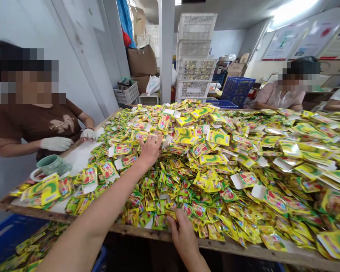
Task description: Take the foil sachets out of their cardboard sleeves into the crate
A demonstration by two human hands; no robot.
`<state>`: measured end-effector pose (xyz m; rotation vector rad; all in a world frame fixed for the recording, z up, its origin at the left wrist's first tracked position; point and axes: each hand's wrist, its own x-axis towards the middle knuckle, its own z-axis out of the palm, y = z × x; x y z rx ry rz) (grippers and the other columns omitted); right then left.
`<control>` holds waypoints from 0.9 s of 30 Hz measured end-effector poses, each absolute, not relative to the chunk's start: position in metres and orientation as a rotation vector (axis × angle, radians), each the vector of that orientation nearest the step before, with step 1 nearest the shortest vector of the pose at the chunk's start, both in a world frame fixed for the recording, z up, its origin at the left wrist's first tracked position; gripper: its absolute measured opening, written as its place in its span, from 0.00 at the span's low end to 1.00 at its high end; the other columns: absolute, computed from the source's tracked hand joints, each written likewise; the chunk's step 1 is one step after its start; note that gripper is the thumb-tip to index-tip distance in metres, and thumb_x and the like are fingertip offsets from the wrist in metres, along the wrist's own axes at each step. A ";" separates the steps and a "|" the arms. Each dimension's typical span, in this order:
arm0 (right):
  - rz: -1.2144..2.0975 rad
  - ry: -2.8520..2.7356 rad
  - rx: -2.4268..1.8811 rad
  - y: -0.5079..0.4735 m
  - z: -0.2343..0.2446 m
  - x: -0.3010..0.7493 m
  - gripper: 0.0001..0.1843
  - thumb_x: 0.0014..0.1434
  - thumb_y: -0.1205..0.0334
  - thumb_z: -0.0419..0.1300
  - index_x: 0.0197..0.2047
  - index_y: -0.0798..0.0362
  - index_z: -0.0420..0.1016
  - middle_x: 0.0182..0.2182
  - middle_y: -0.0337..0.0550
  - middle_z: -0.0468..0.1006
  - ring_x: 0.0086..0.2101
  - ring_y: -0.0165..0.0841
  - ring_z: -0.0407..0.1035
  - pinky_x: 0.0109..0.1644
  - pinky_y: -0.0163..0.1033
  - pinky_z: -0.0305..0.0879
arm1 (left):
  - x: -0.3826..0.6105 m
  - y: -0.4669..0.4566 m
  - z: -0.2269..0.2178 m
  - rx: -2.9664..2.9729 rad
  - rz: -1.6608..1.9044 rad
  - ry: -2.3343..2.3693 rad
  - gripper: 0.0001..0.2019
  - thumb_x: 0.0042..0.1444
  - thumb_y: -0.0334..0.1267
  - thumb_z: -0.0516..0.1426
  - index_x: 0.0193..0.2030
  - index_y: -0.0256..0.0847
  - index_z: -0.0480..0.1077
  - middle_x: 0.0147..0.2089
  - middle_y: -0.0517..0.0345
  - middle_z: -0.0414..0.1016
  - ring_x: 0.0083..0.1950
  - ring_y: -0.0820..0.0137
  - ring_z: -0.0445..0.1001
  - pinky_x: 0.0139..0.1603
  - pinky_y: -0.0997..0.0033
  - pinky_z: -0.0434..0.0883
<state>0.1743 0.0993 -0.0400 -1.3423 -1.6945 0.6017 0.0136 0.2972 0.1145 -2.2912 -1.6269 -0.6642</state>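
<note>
Right hand [184,233] pinches a packet [171,214] at the table's [141,232] near edge, likely light, soft, slippery, best held by its edges; whether the left hand [150,151] grips a carton [136,135], I can't tell.

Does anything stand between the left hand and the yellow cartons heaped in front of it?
Nothing visible does. The left hand is right at the heaped yellow cartons; whether it grips one is unclear. The small sachets lie nearer the person, not between.
</note>
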 end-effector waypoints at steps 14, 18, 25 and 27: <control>0.769 -1.185 -1.280 0.142 0.037 0.166 0.12 0.58 0.55 0.60 0.43 0.52 0.72 0.32 0.42 0.77 0.29 0.33 0.69 0.33 0.37 0.67 | -0.001 0.153 0.033 -2.825 -1.648 -2.283 0.11 0.56 0.43 0.56 0.42 0.40 0.72 0.39 0.57 0.77 0.41 0.66 0.74 0.42 0.71 0.67; 0.566 -1.661 -1.246 0.151 0.034 0.171 0.08 0.59 0.63 0.56 0.42 0.50 0.75 0.36 0.45 0.77 0.39 0.38 0.69 0.44 0.43 0.65 | 0.025 0.133 0.002 -2.660 -1.972 -2.433 0.11 0.56 0.45 0.56 0.37 0.38 0.71 0.33 0.59 0.73 0.35 0.69 0.70 0.37 0.73 0.65; 0.531 -2.287 -1.425 0.142 0.043 0.180 0.13 0.51 0.79 0.53 0.31 0.52 0.74 0.32 0.44 0.72 0.38 0.38 0.66 0.45 0.41 0.62 | 0.026 0.124 -0.013 -2.696 -2.128 -2.429 0.11 0.53 0.44 0.59 0.37 0.38 0.70 0.32 0.60 0.70 0.35 0.70 0.67 0.38 0.73 0.63; 0.577 -2.367 -1.357 0.142 0.050 0.179 0.17 0.49 0.81 0.52 0.35 0.53 0.73 0.34 0.44 0.72 0.38 0.37 0.67 0.43 0.40 0.63 | 0.024 0.123 -0.012 -2.748 -2.227 -2.409 0.13 0.51 0.45 0.61 0.37 0.38 0.71 0.34 0.59 0.72 0.38 0.68 0.68 0.40 0.72 0.64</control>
